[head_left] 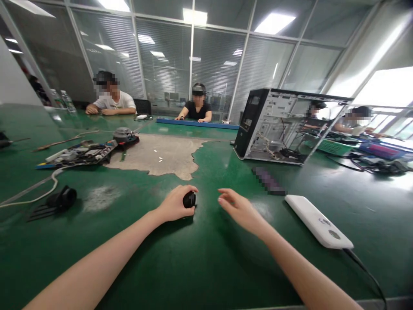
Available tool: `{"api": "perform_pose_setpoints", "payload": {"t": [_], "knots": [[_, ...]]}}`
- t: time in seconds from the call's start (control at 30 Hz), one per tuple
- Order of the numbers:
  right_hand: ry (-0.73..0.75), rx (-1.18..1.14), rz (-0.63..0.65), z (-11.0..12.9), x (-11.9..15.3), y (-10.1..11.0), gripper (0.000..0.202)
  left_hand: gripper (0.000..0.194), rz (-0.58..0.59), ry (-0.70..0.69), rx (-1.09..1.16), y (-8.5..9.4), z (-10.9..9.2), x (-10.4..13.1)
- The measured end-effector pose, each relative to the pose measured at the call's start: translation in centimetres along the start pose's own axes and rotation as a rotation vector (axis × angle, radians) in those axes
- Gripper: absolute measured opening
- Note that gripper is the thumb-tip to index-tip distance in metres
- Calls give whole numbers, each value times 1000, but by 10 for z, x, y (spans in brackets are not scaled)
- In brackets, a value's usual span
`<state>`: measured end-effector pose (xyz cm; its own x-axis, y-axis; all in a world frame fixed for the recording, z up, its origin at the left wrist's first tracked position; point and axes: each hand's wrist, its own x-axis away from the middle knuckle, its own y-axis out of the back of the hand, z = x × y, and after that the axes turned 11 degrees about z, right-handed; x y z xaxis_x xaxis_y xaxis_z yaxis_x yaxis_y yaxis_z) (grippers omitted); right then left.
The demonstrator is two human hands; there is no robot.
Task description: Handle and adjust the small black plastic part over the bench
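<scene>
On the green tabletop point(206, 241), my left hand point(176, 202) is closed round a small black rounded object point(189, 199). Thumb and fingers wrap its sides, so only its right part shows and its kind is unclear. A short gap to the right, my right hand point(237, 209) hovers with its fingers apart and stretched toward the left one, holding nothing. A black looped piece with thin strips point(61, 198) lies well left of my hands. To the right of my right hand are a dark phone-like slab point(269, 181), blurred out, and a white power bank point(318, 221) with a black cable.
An opened computer case point(274, 127) stands at the back right. Circuit boards point(80, 153) and a fan part point(125, 135) rest at the left by a bare patch point(161, 155). Baskets point(335, 146) and cables sit far right. Several people are seated around the table.
</scene>
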<state>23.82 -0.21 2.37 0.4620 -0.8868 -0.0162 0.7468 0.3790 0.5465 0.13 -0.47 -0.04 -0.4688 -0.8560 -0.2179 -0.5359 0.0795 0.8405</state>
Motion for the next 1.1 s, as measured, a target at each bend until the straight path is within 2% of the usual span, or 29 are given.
{"api": "perform_pose_setpoints", "payload": {"t": [0.03, 0.1, 0.2, 0.33, 0.47, 0.57, 0.67, 0.83, 1.1], "knots": [[-37, -234, 54, 10, -14, -23, 28, 43, -10, -16, -10, 1, -1, 0], [-51, -364, 116, 23, -37, -57, 21, 44, -23, -45, -22, 1, -2, 1], [-51, -494, 132, 22, -54, -76, 19, 54, -31, -52, -33, 0, 0, 2], [-34, -601, 156, 12, -52, -72, 24, 70, -57, -41, -69, 0, 4, 3], [-5, -635, 173, 12, -48, -68, 27, 64, -23, -13, -179, 4, 2, 7], [39, -623, 174, 16, -44, -68, 30, 67, -19, 7, -211, 6, -2, 14], [98, -594, 179, 17, -40, -69, 35, 61, -39, -33, -193, 2, -4, 19], [190, -561, 205, 13, -38, -71, 27, 59, -70, -74, -214, -2, 0, 21], [195, -534, 186, 19, -34, -74, 20, 54, -38, -104, -191, 2, 0, 21]]}}
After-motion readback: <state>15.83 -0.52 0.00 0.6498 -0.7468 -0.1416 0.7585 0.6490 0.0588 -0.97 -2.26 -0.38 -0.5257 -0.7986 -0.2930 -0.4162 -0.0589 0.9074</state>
